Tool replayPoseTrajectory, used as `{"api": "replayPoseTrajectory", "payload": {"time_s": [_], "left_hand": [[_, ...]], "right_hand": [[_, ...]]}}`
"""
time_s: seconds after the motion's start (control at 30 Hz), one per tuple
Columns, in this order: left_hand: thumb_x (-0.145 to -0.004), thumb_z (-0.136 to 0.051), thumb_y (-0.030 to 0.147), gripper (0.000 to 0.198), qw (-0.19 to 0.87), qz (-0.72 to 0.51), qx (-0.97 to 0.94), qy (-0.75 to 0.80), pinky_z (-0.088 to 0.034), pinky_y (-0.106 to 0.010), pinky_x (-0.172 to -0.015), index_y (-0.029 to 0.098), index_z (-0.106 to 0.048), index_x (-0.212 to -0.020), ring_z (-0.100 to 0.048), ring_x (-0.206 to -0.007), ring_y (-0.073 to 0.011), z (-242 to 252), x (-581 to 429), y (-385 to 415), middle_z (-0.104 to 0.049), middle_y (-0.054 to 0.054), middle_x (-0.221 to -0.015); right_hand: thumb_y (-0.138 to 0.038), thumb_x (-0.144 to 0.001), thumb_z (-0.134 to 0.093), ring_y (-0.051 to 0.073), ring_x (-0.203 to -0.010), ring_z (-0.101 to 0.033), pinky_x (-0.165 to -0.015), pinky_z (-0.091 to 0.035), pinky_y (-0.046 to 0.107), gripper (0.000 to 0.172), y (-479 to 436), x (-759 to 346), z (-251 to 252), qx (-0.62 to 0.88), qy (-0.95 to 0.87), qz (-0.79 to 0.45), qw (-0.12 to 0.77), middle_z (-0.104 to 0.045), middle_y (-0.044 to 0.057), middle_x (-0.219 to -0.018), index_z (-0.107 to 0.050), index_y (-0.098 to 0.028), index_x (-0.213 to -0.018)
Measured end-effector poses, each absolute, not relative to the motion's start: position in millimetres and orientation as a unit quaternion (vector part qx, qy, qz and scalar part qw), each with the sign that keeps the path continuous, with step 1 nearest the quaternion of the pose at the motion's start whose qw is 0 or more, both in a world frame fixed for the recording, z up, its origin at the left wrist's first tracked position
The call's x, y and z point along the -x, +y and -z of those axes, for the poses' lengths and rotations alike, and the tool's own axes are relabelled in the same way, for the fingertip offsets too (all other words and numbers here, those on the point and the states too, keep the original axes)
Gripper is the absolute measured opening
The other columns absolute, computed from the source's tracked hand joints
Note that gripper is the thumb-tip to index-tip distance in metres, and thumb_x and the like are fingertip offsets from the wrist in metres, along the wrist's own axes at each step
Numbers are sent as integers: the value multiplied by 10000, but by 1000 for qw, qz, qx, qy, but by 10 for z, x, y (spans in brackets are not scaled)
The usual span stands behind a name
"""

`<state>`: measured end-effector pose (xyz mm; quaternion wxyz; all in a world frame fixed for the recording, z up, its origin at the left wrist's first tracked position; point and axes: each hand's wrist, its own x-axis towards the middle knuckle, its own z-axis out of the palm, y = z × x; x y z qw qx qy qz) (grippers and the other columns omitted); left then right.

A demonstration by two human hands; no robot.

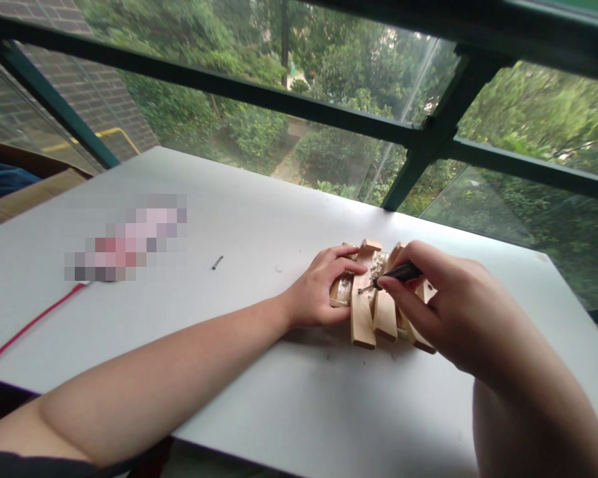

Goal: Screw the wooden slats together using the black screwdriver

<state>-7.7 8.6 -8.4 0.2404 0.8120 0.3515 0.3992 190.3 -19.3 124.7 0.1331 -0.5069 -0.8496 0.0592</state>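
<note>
A small slatted wooden piece (363,318) rests on the white table, its pale slats lying across a base with what looks like clear tape on it. My left hand (323,285) grips its left end, with the fingers over the top. In my right hand (438,299) is a screwdriver (401,272) with a black handle, held tilted. Its metal tip meets or nearly meets a small dark spot, perhaps a screw, on the leftmost long slat. My right hand hides part of the piece's right side.
On the white table (219,345), a small screw or metal pin (217,262) lies left of centre. A pixelated pinkish object (149,226) with a red cable (30,325) is farther left. A cardboard box (34,192) stands beyond the left edge. Dark-framed windows border the far edge.
</note>
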Motion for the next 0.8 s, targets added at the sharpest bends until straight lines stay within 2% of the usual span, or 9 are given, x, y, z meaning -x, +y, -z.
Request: {"api": "replayPoseTrajectory", "payload": {"time_s": [0.13,0.23,0.33,0.43,0.5,0.67,0.8], "left_hand": [[-680,-749,336,604,238,-396,-813,355,-295,-463,-1179,236,-544,-1239,-348,-1383,-307,73,71,80,-377,-110,-1468],[-668,-753,302,614,237,-393,-812,361,-296,-462,-1178,239,-541,-1240,-349,-1382,-308,67,71,76,-377,-105,-1469],[-678,-752,327,615,239,-390,-814,357,-298,-463,-1178,243,-535,-1246,-341,-1388,-307,68,76,80,-370,-101,-1475],[-699,-743,376,609,242,-389,-815,355,-298,-465,-1178,248,-530,-1255,-334,-1392,-303,69,80,84,-367,-100,-1477],[-704,-741,400,610,242,-389,-814,357,-295,-466,-1180,246,-531,-1255,-334,-1390,-303,69,79,85,-374,-102,-1472],[-704,-734,402,580,237,-390,-816,355,-298,-467,-1178,234,-547,-1227,-338,-1385,-313,70,78,86,-384,-99,-1464],[-704,-735,408,596,237,-391,-816,353,-303,-475,-1172,230,-541,-1239,-342,-1382,-323,68,78,85,-380,-107,-1468]], "right_hand": [[-503,-865,-519,129,-513,-375,-506,-272,274,324,-177,-1898,-1196,549,-824,-17,140,-495,-21,-579,-436,-233,-708],[-537,-877,-490,130,-493,-364,-492,-265,274,344,-158,-1883,-1159,571,-808,-2,143,-470,-26,-547,-477,-239,-705],[-474,-888,-509,131,-530,-435,-528,-314,277,254,-138,-1863,-1142,558,-813,-21,165,-539,-24,-629,-540,-246,-782],[-331,-888,-547,127,-662,-539,-623,-375,276,93,-115,-1850,-1125,500,-837,-53,214,-628,-8,-872,-582,-246,-903],[-241,-887,-541,131,-748,-562,-668,-389,272,81,-104,-1850,-1111,458,-855,-73,232,-629,2,-951,-594,-243,-948],[-160,-892,-499,128,-724,-522,-660,-384,267,107,-130,-1866,-1126,382,-890,-133,211,-598,-10,-832,-574,-226,-931],[-107,-802,-539,144,-737,-511,-671,-382,285,196,-179,-1871,-1184,399,-890,-137,174,-598,-14,-858,-529,-229,-955]]}}
